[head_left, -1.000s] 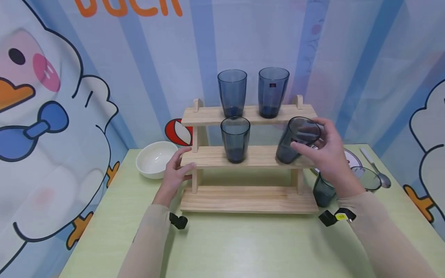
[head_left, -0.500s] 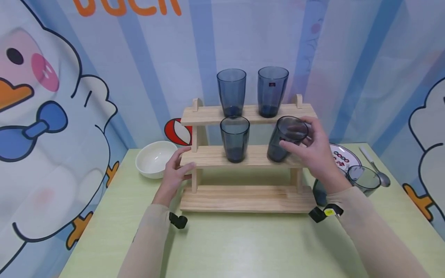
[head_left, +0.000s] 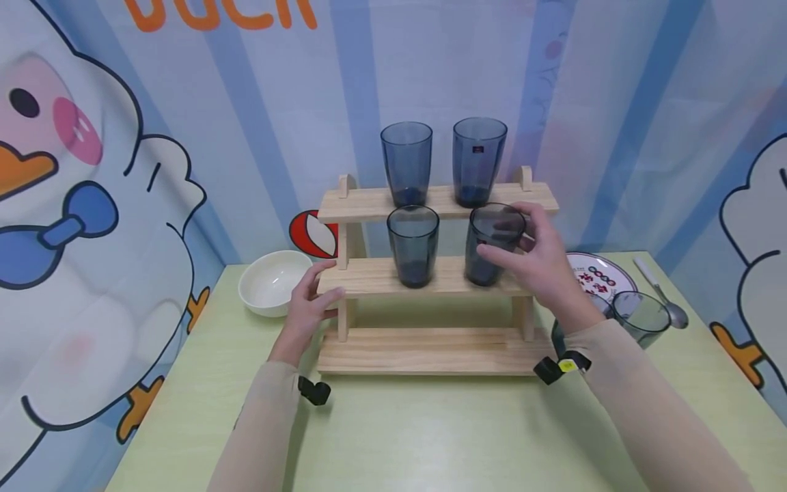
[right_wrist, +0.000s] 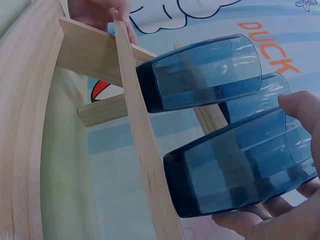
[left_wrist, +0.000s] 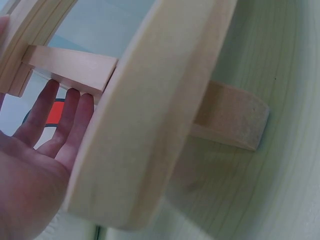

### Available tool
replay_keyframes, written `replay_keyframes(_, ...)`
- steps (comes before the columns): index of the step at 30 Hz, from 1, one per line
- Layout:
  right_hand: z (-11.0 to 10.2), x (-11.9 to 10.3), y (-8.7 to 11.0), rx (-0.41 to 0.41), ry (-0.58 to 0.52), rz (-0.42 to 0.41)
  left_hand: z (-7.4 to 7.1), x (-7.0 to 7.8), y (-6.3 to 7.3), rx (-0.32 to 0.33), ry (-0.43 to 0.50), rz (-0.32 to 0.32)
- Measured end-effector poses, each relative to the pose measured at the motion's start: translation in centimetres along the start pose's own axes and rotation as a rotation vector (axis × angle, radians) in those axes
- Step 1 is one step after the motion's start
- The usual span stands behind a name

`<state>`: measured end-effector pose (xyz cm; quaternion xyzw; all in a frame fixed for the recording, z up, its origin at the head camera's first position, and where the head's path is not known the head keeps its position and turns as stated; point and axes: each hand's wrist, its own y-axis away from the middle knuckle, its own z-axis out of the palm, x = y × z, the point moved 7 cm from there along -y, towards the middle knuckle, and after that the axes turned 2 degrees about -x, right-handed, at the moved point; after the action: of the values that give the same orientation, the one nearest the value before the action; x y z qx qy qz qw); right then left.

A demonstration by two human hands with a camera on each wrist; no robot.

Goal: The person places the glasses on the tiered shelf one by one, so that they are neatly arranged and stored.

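My right hand (head_left: 544,263) grips the upper part of a blue-tinted drinking glass (head_left: 482,273) at the right of the wooden three-tier rack's (head_left: 430,352) middle board. The glass stands nearly upright, its base at the board; in the right wrist view the thumb lies on one side of the glass (right_wrist: 225,170) and fingers on the other. Another glass (head_left: 413,256) stands to its left. Two more, a left glass (head_left: 406,164) and a right glass (head_left: 479,167), stand on the top board. My left hand (head_left: 304,307) holds the middle board's left end, fingers against the upright (left_wrist: 75,67).
A white bowl (head_left: 270,283) sits left of the rack. Right of it are a printed plate (head_left: 605,277), a spoon (head_left: 673,307), and a clear-rimmed glass (head_left: 642,318) beside another glass partly hidden by my right arm. A duck-print curtain (head_left: 277,123) hangs behind.
My right hand has moved left along the middle board with its glass, which was tilted and is now nearly upright, closer to the other glass. The left hand has kept its place.
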<state>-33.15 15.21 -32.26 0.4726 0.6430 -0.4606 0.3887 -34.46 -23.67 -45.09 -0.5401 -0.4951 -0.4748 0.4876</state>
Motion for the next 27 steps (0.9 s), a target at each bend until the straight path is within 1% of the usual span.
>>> replay_keyframes(4, 0.2, 0.0, -0.4, -0.006, 0.024, 0.020, -0.1, 0.0, 0.0, 0.001, 0.006, 0.010)
replay_keyframes(8, 0.6, 0.0, -0.7, -0.016, 0.036, 0.026, -0.1, -0.1, 0.0, 0.004, 0.002, 0.004)
replay_keyframes(15, 1.0, -0.2, -0.7, -0.022, 0.046, 0.041, 0.0, -0.1, 0.1, -0.005, 0.011, -0.006)
replay_keyframes(27, 1.2, 0.0, -0.8, 0.009, 0.070, 0.014, -0.1, -0.1, 0.0, -0.005, -0.003, -0.008)
